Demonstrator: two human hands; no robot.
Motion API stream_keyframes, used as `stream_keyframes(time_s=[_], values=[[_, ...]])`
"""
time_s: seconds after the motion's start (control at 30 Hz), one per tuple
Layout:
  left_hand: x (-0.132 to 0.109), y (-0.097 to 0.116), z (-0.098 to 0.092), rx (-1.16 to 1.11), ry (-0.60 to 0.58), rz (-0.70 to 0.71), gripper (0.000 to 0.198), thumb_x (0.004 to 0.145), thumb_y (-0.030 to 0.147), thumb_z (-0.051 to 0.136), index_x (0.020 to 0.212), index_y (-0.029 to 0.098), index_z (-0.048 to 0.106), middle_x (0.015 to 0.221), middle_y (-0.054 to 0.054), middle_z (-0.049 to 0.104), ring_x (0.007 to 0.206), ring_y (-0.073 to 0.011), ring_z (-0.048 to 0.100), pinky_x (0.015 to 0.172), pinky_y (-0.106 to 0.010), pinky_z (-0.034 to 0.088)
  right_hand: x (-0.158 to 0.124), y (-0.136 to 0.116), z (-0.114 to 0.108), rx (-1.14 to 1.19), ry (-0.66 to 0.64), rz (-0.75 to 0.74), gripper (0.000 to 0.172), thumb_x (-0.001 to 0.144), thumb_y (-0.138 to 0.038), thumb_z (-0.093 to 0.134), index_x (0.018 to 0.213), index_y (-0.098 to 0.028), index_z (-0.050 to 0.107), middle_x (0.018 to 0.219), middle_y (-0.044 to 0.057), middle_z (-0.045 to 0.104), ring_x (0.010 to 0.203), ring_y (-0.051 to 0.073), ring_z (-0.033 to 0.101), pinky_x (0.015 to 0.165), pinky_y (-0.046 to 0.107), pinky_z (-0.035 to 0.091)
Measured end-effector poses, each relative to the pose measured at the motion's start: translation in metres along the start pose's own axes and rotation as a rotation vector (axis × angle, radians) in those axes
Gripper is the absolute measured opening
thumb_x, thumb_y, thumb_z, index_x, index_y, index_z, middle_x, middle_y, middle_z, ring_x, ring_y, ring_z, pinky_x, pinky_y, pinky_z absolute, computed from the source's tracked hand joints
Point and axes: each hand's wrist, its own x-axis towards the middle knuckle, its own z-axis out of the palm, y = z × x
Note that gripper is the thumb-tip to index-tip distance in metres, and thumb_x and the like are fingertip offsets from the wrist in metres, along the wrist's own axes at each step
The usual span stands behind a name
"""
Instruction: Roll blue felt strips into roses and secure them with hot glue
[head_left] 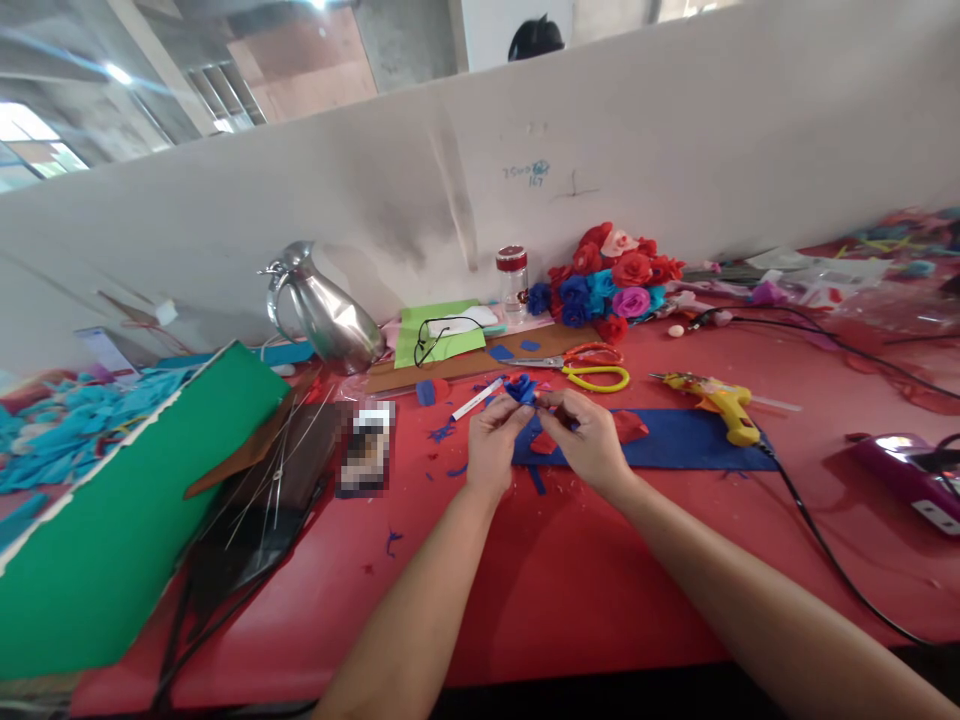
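- Blue flower (520,386): held just above desk (420,610), approx. midway along, well in from near edge.
- L hand (492,440): thumb + fingertips pinch flower low, at its base.
- R hand (589,435): fingertips bunched at flower's lower R side; can't tell if gripping or only touching.
- Key relation: flower sits at fingertips, btwn hands but nearer L, on far-edge side of both. Petals face up; compact, no clear long axis; stem, if any, hidden.
- Blue sheet (682,442): flat on desk, partly under R hand, long axis approx. parallel to near edge; red pieces (632,427) on it.
- Glue gun (720,402): at sheet's R end, nozzle twd L, R hand nearer.
- Scissors (594,374): btwn hands & far edge, handles twd R.
- White strip (477,399): just L of flower, slanted.
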Motion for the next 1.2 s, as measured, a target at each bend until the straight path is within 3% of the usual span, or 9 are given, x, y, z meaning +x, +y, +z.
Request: stream_keyframes(time_s=[0.2,0.33,0.5,0.67,0.9,1.1,1.2], values=[[-0.001,-0.001,0.003,-0.125,-0.028,-0.037,0.022,0.058,0.031,0.082,0.077,0.019,0.076,0.081,-0.002,0.071,0.080,-0.0160,0.060,0.085,-0.031,0.045,-0.001,-0.002,-0.001,-0.014,-0.017,-0.096,0.009,0.082,-0.024,0.057,0.079,-0.021,0.064,0.073,0.002,0.063,0.057,0.013,0.050,0.056,0.027,0.041],[-0.003,0.001,0.005,-0.165,-0.060,-0.055,0.024,0.059,0.036,0.082,0.075,0.019,0.075,0.081,-0.002,0.072,0.078,-0.0151,0.061,0.082,-0.030,0.046,-0.001,-0.008,-0.005,0.055,-0.010,-0.120,0.004,0.081,-0.020,0.058,0.078,-0.021,0.061,0.070,0.000,0.059,0.055,0.012,0.048,0.054,0.026,0.039],[-0.003,0.000,0.003,-0.143,-0.102,-0.047,0.024,0.065,0.040,0.080,0.073,0.018,0.073,0.078,-0.001,0.070,0.076,-0.0134,0.060,0.080,-0.028,0.046,0.000,-0.010,-0.011,0.293,0.041,0.013,0.002,0.080,-0.020,0.055,0.079,-0.021,0.057,0.071,-0.001,0.054,0.058,0.011,0.047,0.054,0.025,0.038],[-0.001,-0.004,0.001,-0.131,-0.109,-0.088,0.029,0.063,0.044,0.080,0.070,0.017,0.072,0.073,-0.001,0.068,0.074,-0.0129,0.058,0.081,-0.028,0.046,0.004,-0.010,-0.013,0.403,-0.011,0.126,0.012,0.079,-0.025,0.058,0.089,-0.020,0.062,0.078,0.000,0.058,0.060,0.011,0.048,0.056,0.026,0.040],[-0.003,-0.005,0.002,-0.151,-0.162,-0.107,0.032,0.065,0.046,0.078,0.076,0.017,0.070,0.073,0.000,0.065,0.071,-0.0118,0.055,0.079,-0.027,0.044,0.006,-0.012,-0.011,0.502,-0.052,0.164,0.015,0.076,-0.032,0.065,0.086,-0.021,0.068,0.087,0.003,0.059,0.063,0.011,0.051,0.057,0.026,0.042],[-0.001,-0.007,0.000,-0.073,-0.149,-0.135,0.037,0.063,0.049,0.078,0.070,0.015,0.065,0.069,0.001,0.059,0.067,-0.0103,0.050,0.070,-0.024,0.041,0.009,-0.013,-0.013,0.537,-0.010,0.250,0.022,0.075,-0.040,0.066,0.082,-0.020,0.068,0.061,-0.002,0.055,0.052,0.010,0.043,0.050,0.024,0.035],[-0.001,-0.007,0.000,-0.054,-0.173,-0.145,0.039,0.064,0.051,0.077,0.068,0.015,0.062,0.069,0.001,0.058,0.065,-0.0101,0.047,0.068,-0.024,0.040,0.011,-0.017,-0.014,0.549,-0.004,0.282,0.024,0.071,-0.042,0.070,0.079,-0.019,0.066,0.059,-0.002,0.055,0.050,0.010,0.043,0.049,0.025,0.036]])
